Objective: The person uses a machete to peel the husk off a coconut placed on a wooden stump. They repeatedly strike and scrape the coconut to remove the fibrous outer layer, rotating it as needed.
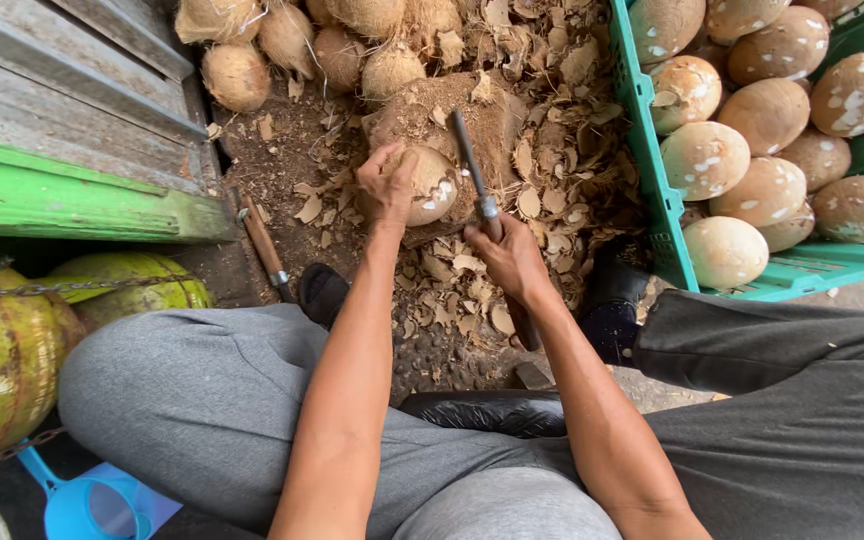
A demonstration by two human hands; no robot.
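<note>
My left hand (pixel 388 184) grips a partly peeled brown coconut (pixel 432 187) and presses it on a worn chopping block (pixel 420 117). My right hand (pixel 508 258) is closed around the handle of a heavy knife (pixel 471 160). Its dark blade points away from me and lies right beside the coconut, over the block. Shell chips (pixel 472 285) cover the ground around the block.
A green crate (pixel 642 150) at the right holds several peeled pale coconuts. Unpeeled husked coconuts (pixel 282 40) lie piled beyond the block. A second wooden-handled tool (pixel 265 245) lies at the left. Green coconuts (pixel 12 340), a blue scoop (pixel 82 505) and a green plank (pixel 72 195) sit at left.
</note>
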